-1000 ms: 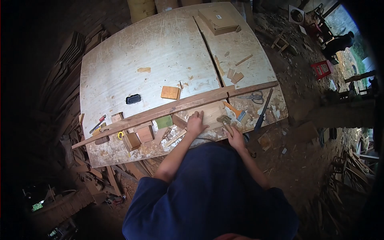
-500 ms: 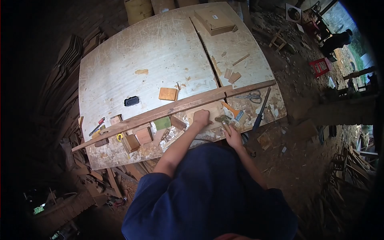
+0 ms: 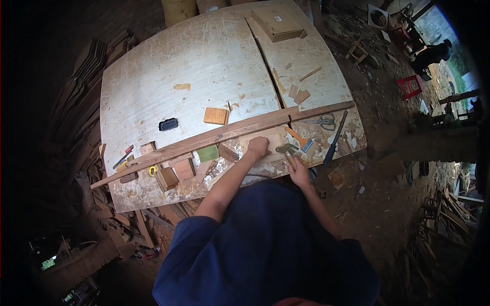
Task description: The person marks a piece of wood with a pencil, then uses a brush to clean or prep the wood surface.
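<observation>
My left hand (image 3: 258, 147) is closed over a pale wooden board (image 3: 277, 137) lying near the table's front edge; what its fingers hold is too small to make out. My right hand (image 3: 299, 173) grips the wooden handle of a hammer (image 3: 286, 149), whose head is over the board's right part, close to my left hand. A brush (image 3: 301, 140) with an orange handle lies right of the board, with scissors (image 3: 322, 122) behind it. The long wooden beam (image 3: 217, 135) runs behind the board.
On the table (image 3: 148, 81) are an orange-brown block (image 3: 216, 116), a black tray (image 3: 168, 124), a green piece (image 3: 208, 153), a chisel-like tool (image 3: 335, 138) and a cardboard box (image 3: 277, 23). Small blocks sit at the front left. A person (image 3: 434, 53) is far off at the upper right.
The view has shifted slightly. The hammer in my right hand has tilted a little, its head slightly to the right; my left hand stays closed over the board.
</observation>
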A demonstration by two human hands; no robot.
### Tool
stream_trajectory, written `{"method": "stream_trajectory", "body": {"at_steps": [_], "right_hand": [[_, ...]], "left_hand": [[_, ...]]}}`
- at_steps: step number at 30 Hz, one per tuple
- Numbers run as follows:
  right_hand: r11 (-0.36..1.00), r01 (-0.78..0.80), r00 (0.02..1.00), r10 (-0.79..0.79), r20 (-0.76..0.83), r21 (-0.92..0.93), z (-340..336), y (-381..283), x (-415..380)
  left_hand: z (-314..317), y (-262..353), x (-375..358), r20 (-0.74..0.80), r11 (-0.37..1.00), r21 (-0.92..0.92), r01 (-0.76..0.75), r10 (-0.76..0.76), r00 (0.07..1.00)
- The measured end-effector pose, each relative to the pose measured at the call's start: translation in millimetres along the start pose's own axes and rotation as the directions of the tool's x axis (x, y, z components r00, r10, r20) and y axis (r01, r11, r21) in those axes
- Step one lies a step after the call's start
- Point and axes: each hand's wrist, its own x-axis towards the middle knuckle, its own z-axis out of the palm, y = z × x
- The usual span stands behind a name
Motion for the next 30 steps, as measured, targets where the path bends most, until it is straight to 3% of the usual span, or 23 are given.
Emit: {"method": "stream_trajectory", "body": {"at_steps": [5,11,20,26,30], "right_hand": [[0.999,0.022,1.0,-0.022,-0.006,0.023,1.7,4.9,1.8],[0.998,0.053,0.998,-0.053,-0.034,0.012,2.8,5.9,4.3],[0.995,0.089,0.993,-0.086,-0.075,0.043,14.0,19.4,6.4],[0.998,0.057,0.995,-0.059,-0.076,-0.023,11.6,13.7,2.8],[0.999,0.038,0.998,-0.039,-0.048,-0.015,13.1,16.7,3.2]], "left_hand": [[-12.9,6.0,-6.1,0.024,0.999,-0.028,0.034,-0.034,0.999],[6.3,3.2,-1.9,-0.203,1.0,-0.018,0.004,-0.008,0.979],[21.8,-1.0,-9.0,-0.293,0.995,0.011,-0.097,0.096,0.951],[14.7,-1.2,-13.4,-0.286,0.993,-0.057,-0.107,0.086,0.954],[-0.8,0.4,-16.8,-0.183,0.995,-0.047,-0.083,0.073,0.98]]}}
